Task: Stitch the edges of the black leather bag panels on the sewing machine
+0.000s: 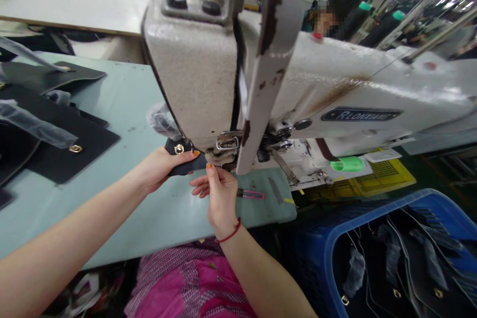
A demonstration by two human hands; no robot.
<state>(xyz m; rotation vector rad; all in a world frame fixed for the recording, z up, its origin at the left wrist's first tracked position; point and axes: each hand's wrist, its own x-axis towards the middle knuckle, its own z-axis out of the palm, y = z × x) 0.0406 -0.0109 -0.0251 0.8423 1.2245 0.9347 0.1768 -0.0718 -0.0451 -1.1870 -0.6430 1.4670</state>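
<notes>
Black piece [191, 165] in left hand [163, 166], black panels [376, 278] inside blue basket [329, 253]

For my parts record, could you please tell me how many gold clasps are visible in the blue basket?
3, in a row across the basket: a left clasp, a middle clasp and a right clasp. More may be hidden underneath.

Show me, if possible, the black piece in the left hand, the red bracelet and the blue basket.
Black piece [189, 165], head view: its visible middle.
Red bracelet [231, 235], head view: its band.
Blue basket [328, 249], head view: its left rim.
</notes>
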